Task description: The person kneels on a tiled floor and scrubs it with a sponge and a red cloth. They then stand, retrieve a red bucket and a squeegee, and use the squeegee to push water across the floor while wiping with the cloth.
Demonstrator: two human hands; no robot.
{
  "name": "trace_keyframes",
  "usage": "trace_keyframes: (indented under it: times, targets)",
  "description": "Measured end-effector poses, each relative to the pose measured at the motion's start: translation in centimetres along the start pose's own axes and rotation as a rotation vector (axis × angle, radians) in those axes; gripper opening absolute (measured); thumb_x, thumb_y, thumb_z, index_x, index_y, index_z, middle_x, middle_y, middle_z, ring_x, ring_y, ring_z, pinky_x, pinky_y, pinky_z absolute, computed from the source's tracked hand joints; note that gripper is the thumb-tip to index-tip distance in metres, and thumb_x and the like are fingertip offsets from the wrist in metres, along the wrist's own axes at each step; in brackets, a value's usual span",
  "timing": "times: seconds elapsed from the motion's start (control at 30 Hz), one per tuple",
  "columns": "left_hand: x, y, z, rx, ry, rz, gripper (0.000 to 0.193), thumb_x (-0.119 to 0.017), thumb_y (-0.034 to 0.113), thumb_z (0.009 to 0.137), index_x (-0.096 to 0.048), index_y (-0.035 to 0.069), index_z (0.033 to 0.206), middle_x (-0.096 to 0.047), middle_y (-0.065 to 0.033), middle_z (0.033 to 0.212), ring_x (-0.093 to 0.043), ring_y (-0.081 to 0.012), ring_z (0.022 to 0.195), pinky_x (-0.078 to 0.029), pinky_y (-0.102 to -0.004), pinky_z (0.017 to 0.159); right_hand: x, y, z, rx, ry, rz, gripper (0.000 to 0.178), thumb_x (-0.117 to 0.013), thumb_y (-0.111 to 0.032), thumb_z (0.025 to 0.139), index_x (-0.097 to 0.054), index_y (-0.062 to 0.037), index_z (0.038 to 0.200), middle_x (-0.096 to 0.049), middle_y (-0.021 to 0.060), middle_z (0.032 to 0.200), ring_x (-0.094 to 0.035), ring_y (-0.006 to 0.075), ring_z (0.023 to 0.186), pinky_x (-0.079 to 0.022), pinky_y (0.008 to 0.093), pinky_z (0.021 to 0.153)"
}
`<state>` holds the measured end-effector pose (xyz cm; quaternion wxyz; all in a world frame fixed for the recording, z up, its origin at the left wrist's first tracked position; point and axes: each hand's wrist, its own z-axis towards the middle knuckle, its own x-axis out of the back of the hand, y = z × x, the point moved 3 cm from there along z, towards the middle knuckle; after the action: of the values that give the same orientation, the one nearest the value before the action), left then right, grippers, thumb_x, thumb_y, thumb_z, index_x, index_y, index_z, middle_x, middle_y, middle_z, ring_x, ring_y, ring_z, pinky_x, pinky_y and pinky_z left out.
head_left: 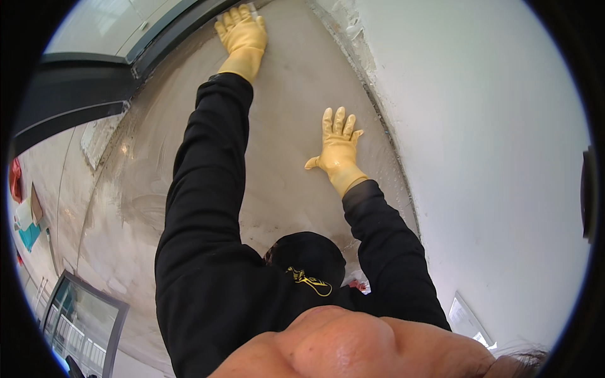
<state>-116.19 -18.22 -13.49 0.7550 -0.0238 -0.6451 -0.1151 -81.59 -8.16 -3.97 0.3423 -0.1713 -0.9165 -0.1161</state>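
At the top, my left hand (pixel 242 36) wears a yellow rubber glove and reaches far out to the corner by a dark frame (pixel 165 36). Its fingers are stretched out and slightly apart on the grey-brown floor (pixel 290 69). A small pale piece (pixel 254 10) shows beside its fingertips; I cannot make out what it is or whether the hand holds it. Nearer and to the right, my right hand (pixel 339 150), in a matching glove, lies flat with its fingers spread and nothing in them. Wet-looking smears cover the floor.
A white wall (pixel 485 126) rises along the right, with a rough, chipped edge (pixel 356 47) at its foot. At the left are a glass panel in a dark frame (pixel 82 321), a teal item (pixel 29 237) and a red item (pixel 15 179).
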Motion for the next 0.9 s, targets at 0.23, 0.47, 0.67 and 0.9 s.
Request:
trace_keyframes:
  times: [0.23,0.47,0.67,0.9]
  targets:
    - [0.2,8.0,4.9,-0.198,-0.031,-0.178,0.062,-0.046,0.040,0.111,-0.048,0.009,0.164,-0.047,-0.0172,0.170,-0.038,-0.0378,0.160,-0.021,-0.0534,0.134,0.3,0.4,0.7,0.054,-0.001,0.033,0.170,-0.103,-0.063,0.054,0.002,-0.0124,0.178,0.000,0.0245,0.184,-0.001,0.0533,0.168,-0.013,0.0705,0.132]
    - [1.4,7.1,7.0,-0.303,-0.255,-0.385,0.060,-0.046,0.038,0.111,-0.050,0.006,0.162,-0.049,-0.0192,0.168,-0.040,-0.0384,0.159,-0.028,-0.0520,0.132,0.2,0.7,0.9,0.060,0.005,0.059,0.172,-0.104,-0.063,0.051,0.001,-0.0151,0.178,0.000,0.0233,0.184,0.002,0.0524,0.168,-0.010,0.0707,0.132]
    - [3.4,-5.0,1.3,-0.253,-0.115,-0.007,0.059,-0.051,0.043,0.112,-0.046,0.015,0.164,-0.051,-0.0117,0.168,-0.044,-0.0344,0.157,-0.030,-0.0456,0.132,0.1,0.7,0.6,0.060,0.066,0.084,0.173,-0.104,-0.064,0.050,0.002,-0.0163,0.178,0.002,0.0214,0.185,0.004,0.0507,0.169,-0.006,0.0712,0.132]
    - [4.7,-30.3,-9.8,-0.148,-0.118,0.196,0.055,-0.048,0.038,0.114,-0.050,0.013,0.163,-0.053,-0.0132,0.166,-0.045,-0.0336,0.156,-0.031,-0.0473,0.131,-0.1,0.4,0.7,0.017,0.069,0.064,0.174,-0.105,-0.063,0.049,0.002,-0.0170,0.178,0.002,0.0204,0.185,0.004,0.0487,0.169,-0.005,0.0701,0.133]
